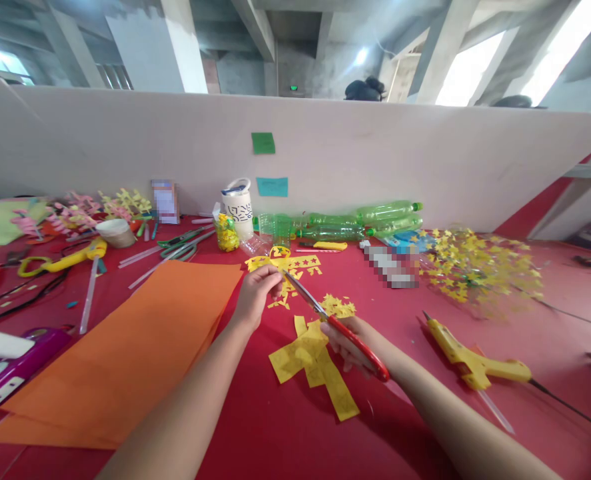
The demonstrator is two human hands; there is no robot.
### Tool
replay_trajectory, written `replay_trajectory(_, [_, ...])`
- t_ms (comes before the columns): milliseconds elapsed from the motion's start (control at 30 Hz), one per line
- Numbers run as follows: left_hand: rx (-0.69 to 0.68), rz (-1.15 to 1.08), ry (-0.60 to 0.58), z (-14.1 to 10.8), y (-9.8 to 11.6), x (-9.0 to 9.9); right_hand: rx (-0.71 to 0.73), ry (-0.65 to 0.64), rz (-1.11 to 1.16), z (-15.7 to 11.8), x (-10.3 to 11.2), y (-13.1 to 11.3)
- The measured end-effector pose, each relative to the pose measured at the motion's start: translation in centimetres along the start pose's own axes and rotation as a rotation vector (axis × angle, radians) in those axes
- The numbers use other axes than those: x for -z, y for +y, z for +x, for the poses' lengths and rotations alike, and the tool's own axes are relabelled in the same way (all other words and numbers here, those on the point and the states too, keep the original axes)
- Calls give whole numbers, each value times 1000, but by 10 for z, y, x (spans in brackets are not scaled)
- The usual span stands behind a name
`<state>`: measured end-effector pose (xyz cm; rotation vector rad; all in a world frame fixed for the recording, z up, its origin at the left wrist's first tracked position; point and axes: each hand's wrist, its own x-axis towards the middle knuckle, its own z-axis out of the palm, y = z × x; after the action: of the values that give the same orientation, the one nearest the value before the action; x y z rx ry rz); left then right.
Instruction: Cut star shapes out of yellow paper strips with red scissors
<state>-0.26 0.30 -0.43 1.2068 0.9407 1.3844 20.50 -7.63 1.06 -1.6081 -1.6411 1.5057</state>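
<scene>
forward, left hand (256,293) curled (cannot tell if pinching), right grip (368,331) wrapped around red-handled scissors (339,327)

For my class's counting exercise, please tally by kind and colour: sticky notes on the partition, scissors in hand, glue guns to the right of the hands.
Green sticky note: 1
Blue sticky note: 1
Red-handled scissors in the right hand: 1
Yellow glue gun: 1
Total: 4

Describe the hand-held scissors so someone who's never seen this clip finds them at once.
On the red table, look to the yellow paper strips near the centre. The right hand beside them holds the scissors, blades pointing up-left toward the left hand. Red handles set them apart from the green-handled scissors lying farther left.
</scene>
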Motion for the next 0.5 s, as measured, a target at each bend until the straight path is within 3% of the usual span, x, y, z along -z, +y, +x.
replay_trajectory(500, [-16, -43, -11, -1, -2, -1, 59, 6, -18, -3, 0, -1])
